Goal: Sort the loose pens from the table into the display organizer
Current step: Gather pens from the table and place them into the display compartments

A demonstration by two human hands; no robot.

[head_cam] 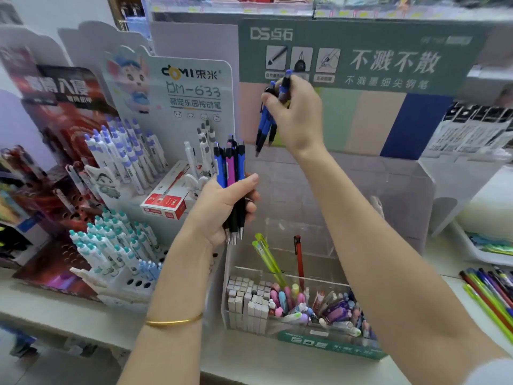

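The left hand (222,207) is held low in front of the display organizer (402,190), its fingers (252,208) curled round a bundle of pens (231,165) with the thumb laid across the front. The bundle stands nearly upright with tips down; blue, magenta and black barrels show above the hand. A gold bangle (175,320) sits on that wrist. The right hand (297,115) is raised higher, in front of the organizer's green header board (388,51), and its fingers pinch a few blue pens (265,120) near their upper ends. These pens hang tips down, and their push-buttons poke out above the hand. The organizer is clear plastic with stepped compartments. A red pen (298,259) and two yellow-green pens (266,257) lean in the one behind the front row, and the front row holds pale blocks and small pastel items (291,304). More loose pens (488,295) lie on the desk (41,304) at the right edge, well apart from both hands. To the left of the organizer stands a white pen stand (194,87) with rows of white pens, and a red box (163,204) rests on it just beside the left hand.
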